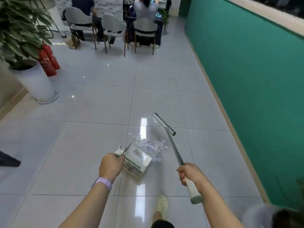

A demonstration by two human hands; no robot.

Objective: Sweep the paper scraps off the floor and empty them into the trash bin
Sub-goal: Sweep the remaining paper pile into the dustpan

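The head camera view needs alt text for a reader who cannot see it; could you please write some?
A person's right hand grips a broom while the left hand holds a dustpan tilted on the tiled floor, with paper scraps piled at the pan's mouth. Behind are a potted plant, two fire extinguishers and seated people.

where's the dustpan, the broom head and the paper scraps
dustpan [138,160]: head view, on its pan wall
broom head [163,123]: head view, on the white bar above the bristles
paper scraps [154,145]: head view, middle of the pile on the floor
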